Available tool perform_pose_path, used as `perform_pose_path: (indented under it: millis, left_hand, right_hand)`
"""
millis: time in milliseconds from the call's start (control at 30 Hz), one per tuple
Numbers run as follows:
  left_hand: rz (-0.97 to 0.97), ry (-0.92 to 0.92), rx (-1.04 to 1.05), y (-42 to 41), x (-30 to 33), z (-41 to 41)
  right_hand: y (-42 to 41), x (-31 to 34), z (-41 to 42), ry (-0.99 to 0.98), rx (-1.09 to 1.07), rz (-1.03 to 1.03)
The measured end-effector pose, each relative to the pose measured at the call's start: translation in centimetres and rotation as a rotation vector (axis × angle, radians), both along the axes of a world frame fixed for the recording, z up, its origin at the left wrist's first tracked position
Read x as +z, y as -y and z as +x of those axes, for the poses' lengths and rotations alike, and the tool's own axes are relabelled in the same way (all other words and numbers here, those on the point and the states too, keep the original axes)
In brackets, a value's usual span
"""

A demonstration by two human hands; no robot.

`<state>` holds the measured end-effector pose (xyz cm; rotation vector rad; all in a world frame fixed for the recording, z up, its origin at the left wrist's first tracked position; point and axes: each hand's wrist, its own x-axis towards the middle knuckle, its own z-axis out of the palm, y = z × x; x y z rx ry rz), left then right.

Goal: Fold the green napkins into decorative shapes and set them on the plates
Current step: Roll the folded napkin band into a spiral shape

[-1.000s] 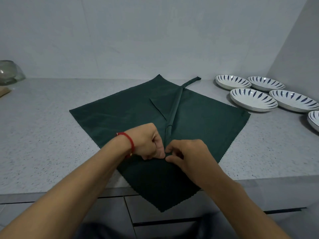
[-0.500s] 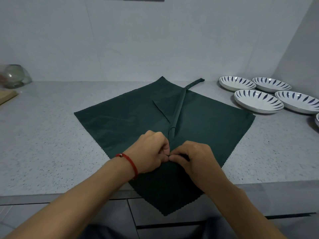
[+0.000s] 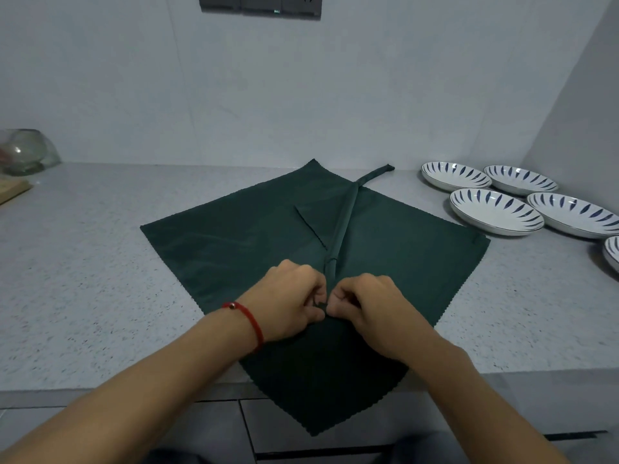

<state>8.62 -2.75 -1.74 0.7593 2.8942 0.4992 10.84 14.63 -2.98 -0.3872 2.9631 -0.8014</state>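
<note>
1. Green napkin (image 3: 234, 242) lies spread flat on the counter (image 3: 83, 262), one corner pointing at the person and hanging over the front edge. Pinked edges.
2. A thin rolled strip (image 3: 345, 222) of green cloth lies on it, running from the hands to the far edge; its far tip rests on the counter.
3. Left hand (image 3: 288, 303) and right hand (image 3: 368, 306): both curled, fingertips pinching the near end of the strip, knuckles almost touching.
4. Judgement: cloth is light, soft, limp; holds a crease weakly, and the roll may loosen if let go. Best held at the roll's end or a corner, with a light pinch.
5. Plates (image 3: 495, 212), patterned, sit well apart at the right, bare. Glass bowl (image 3: 23, 152) far left.
</note>
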Motion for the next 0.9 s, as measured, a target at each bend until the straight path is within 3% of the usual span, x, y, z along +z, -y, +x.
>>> perform_pose_path:
  millis: [133,433,500,700,800,900]
  left_hand:
    - [0.117,0.111,0.053,-0.4,0.2,-0.4]
    - [0.134,0.583,0.041,-0.6,2.6,-3.6]
    - [0.115,0.534,0.044,-0.7,2.7,-3.6]
    - [0.039,0.153,-0.03,-0.9,1.0,-2.3]
    - [0.041,0.223,-0.043,-1.0,1.4,-3.1]
    - [0.023,0.4,-0.032,-1.2,2.1,-4.4]
  right_hand:
    - [-0.4,0.9,-0.5,0.081,-0.025,-0.032]
    - [0.7,0.5,-0.4,-0.037,-0.025,0.179]
    - [0.5,0.7,-0.9,0.016,-0.027,0.13]
    - [-1.1,1.9,-2.4,0.23,-0.036,-0.076]
    - [-0.8,2.2,-2.4,0.232,-0.068,-0.085]
    - [-0.2,1.5,-1.5,0.066,-0.058,0.007]
